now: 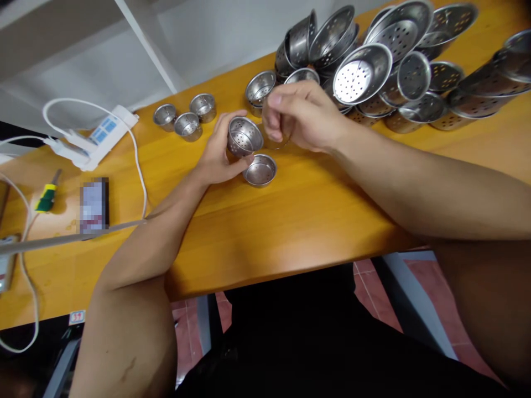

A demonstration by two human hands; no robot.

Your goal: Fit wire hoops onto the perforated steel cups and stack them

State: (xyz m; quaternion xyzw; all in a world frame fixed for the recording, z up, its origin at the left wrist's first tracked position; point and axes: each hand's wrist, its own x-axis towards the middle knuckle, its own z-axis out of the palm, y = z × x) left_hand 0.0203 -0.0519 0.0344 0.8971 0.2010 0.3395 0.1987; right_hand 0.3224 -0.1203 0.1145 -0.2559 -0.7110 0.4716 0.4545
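Observation:
My left hand (219,148) is wrapped round a small perforated metal cup (244,136), tilted with its open side up. The tip of that thumb lies by the rim of a shallow metal cup (260,170) on the table; whether they touch I cannot tell. Just right of the held cup, my right hand (301,113) is closed with curled fingers. Below those fingers shows a thin curved line, perhaps a wire; what they grip is hidden. Behind the right hand stand a stacked perforated cup (260,88) and another metal cup (302,76), partly covered.
Three small metal cups (188,126) stand at the left back. Many larger perforated metal strainers (363,74) are heaped at the right. On the left lie a white power strip (110,135) with cables, a phone (93,204) and a green-yellow-handled tool (47,198).

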